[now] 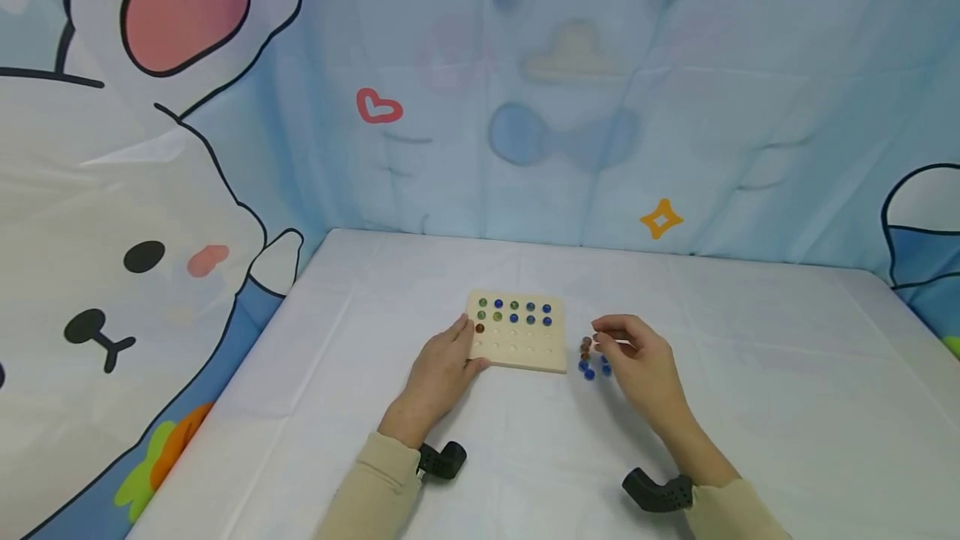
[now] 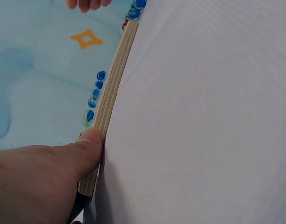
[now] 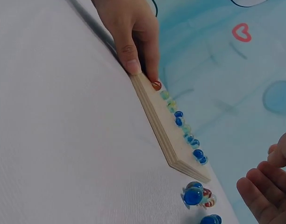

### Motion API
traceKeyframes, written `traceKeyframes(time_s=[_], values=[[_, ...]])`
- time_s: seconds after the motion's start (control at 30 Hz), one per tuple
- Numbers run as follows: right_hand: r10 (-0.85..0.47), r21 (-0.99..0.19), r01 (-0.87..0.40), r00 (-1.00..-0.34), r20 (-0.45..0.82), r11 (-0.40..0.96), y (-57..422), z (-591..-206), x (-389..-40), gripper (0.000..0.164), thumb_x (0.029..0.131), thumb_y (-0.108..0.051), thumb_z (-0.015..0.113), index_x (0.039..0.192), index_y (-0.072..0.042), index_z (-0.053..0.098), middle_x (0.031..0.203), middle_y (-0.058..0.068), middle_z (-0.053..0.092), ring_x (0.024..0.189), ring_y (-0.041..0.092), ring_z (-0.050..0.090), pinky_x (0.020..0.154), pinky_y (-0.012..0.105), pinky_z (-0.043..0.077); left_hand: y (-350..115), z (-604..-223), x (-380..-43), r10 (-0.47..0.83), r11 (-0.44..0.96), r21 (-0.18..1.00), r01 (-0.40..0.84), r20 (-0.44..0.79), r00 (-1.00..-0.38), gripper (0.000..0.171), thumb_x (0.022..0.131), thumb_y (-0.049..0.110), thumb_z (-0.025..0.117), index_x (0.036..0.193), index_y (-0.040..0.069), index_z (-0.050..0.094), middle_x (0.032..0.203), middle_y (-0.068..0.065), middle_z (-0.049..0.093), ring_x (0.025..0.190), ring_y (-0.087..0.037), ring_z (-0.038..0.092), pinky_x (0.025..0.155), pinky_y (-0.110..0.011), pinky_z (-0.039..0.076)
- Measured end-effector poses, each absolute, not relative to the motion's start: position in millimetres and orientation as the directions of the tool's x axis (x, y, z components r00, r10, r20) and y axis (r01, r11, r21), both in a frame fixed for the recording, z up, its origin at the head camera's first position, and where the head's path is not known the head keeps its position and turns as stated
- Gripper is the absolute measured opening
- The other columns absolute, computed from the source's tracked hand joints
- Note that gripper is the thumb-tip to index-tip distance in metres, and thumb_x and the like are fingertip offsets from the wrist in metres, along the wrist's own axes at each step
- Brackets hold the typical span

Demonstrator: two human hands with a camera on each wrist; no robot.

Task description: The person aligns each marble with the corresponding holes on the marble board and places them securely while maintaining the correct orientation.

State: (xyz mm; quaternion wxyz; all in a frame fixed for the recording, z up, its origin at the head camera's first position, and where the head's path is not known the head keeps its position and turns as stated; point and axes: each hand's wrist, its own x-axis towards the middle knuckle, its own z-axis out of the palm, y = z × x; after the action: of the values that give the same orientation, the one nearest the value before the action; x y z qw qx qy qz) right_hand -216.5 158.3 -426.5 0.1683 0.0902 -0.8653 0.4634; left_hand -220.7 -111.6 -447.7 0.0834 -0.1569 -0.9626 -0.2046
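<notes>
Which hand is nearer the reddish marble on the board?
Left. The left hand grips the board close beside the reddish marble; the right hand is beyond the board's right edge, near the loose marbles.

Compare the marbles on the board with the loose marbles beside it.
The board marbles sit in rows; the loose marbles lie clustered on the table. Board marbles include green ones; the visible loose marbles look blue or reddish brown. More board marbles show than loose marbles. Both groups are round and glassy.
</notes>
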Motion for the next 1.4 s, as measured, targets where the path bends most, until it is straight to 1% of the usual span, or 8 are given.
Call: traceKeyframes(time_s=[0.17, 0.4, 0.6, 0.8, 1.07, 1.17, 1.3, 1.4], values=[[0.012, -0.770, -0.316, -0.922, 0.388, 0.555, 168, -430, -216, 0.019, 0.100, -0.007, 0.057, 0.115, -0.002, 0.065, 0.112, 0.013, 0.068, 0.096, 0.003, 0.064, 0.078, 0.004, 0.052, -112, -447, -221, 0.269, 0.867, 0.367, 0.337, 0.224, -0.937, 0.066, 0.097, 0.034, 0.063, 0.146, -0.006, 0.043, 0.154, -0.021, 0.042, 0.134, -0.035, 0.051, 0.111, -0.041, 0.046], [0.041, -0.770, -0.300, -0.920, 0.389, 0.563, 179, -432, -213, 0.019, 0.100, -0.009, 0.058, 0.116, -0.003, 0.066, 0.113, 0.014, 0.069, 0.095, 0.003, 0.064, 0.077, 0.003, 0.051, -111, -446, -220, 0.270, 0.865, 0.370, 0.339, 0.226, -0.936, 0.066, 0.097, 0.033, 0.063, 0.146, -0.006, 0.043, 0.153, -0.021, 0.042, 0.134, -0.035, 0.051, 0.111, -0.042, 0.046], [0.051, -0.775, -0.292, -0.922, 0.384, 0.561, 185, -435, -214, 0.019, 0.100, -0.009, 0.057, 0.115, -0.002, 0.066, 0.111, 0.015, 0.069, 0.092, -0.007, 0.061, 0.076, 0.003, 0.051, -110, -448, -220, 0.264, 0.868, 0.369, 0.332, 0.223, -0.938, 0.066, 0.097, 0.034, 0.063, 0.146, -0.005, 0.043, 0.154, -0.021, 0.042, 0.133, -0.035, 0.052, 0.111, -0.042, 0.046], [0.075, -0.750, -0.260, -0.922, 0.381, 0.609, 189, -440, -215, 0.017, 0.098, -0.006, 0.057, 0.112, -0.002, 0.067, 0.109, 0.015, 0.070, 0.090, -0.013, 0.056, 0.076, -0.001, 0.047, -110, -448, -221, 0.274, 0.870, 0.360, 0.338, 0.218, -0.937, 0.066, 0.097, 0.033, 0.063, 0.146, -0.006, 0.043, 0.154, -0.021, 0.041, 0.134, -0.035, 0.052, 0.110, -0.041, 0.047], [0.121, -0.712, -0.167, -0.934, 0.335, 0.681, 198, -449, -217, 0.019, 0.097, -0.003, 0.057, 0.113, -0.005, 0.067, 0.111, 0.011, 0.070, 0.091, -0.013, 0.052, 0.077, -0.004, 0.042, -111, -446, -221, 0.275, 0.874, 0.349, 0.339, 0.220, -0.936, 0.066, 0.097, 0.034, 0.062, 0.146, -0.006, 0.043, 0.153, -0.022, 0.042, 0.133, -0.035, 0.052, 0.110, -0.041, 0.047], [0.119, -0.707, -0.159, -0.938, 0.326, 0.689, 199, -450, -218, 0.019, 0.096, -0.004, 0.058, 0.113, -0.006, 0.067, 0.111, 0.011, 0.070, 0.093, -0.006, 0.057, 0.076, -0.003, 0.042, -112, -447, -221, 0.277, 0.873, 0.351, 0.339, 0.217, -0.936, 0.067, 0.097, 0.035, 0.062, 0.146, -0.006, 0.042, 0.153, -0.022, 0.042, 0.134, -0.035, 0.051, 0.111, -0.041, 0.046], [0.099, -0.704, -0.169, -0.941, 0.324, 0.690, 200, -452, -218, 0.018, 0.096, -0.004, 0.059, 0.111, -0.005, 0.067, 0.110, 0.013, 0.070, 0.095, 0.011, 0.062, 0.074, -0.001, 0.043, -111, -447, -221, 0.277, 0.873, 0.351, 0.338, 0.212, -0.937, 0.067, 0.097, 0.035, 0.062, 0.146, -0.006, 0.042, 0.154, -0.022, 0.041, 0.135, -0.035, 0.051, 0.111, -0.041, 0.046], [0.086, -0.698, -0.178, -0.941, 0.326, 0.694, 200, -455, -218, 0.017, 0.095, -0.003, 0.060, 0.110, -0.004, 0.068, 0.108, 0.013, 0.071, 0.092, 0.010, 0.061, 0.073, 0.001, 0.044, -111, -446, -221, 0.276, 0.874, 0.353, 0.334, 0.204, -0.939, 0.067, 0.097, 0.035, 0.062, 0.147, -0.006, 0.041, 0.154, -0.021, 0.041, 0.136, -0.034, 0.050, 0.112, -0.041, 0.045]])
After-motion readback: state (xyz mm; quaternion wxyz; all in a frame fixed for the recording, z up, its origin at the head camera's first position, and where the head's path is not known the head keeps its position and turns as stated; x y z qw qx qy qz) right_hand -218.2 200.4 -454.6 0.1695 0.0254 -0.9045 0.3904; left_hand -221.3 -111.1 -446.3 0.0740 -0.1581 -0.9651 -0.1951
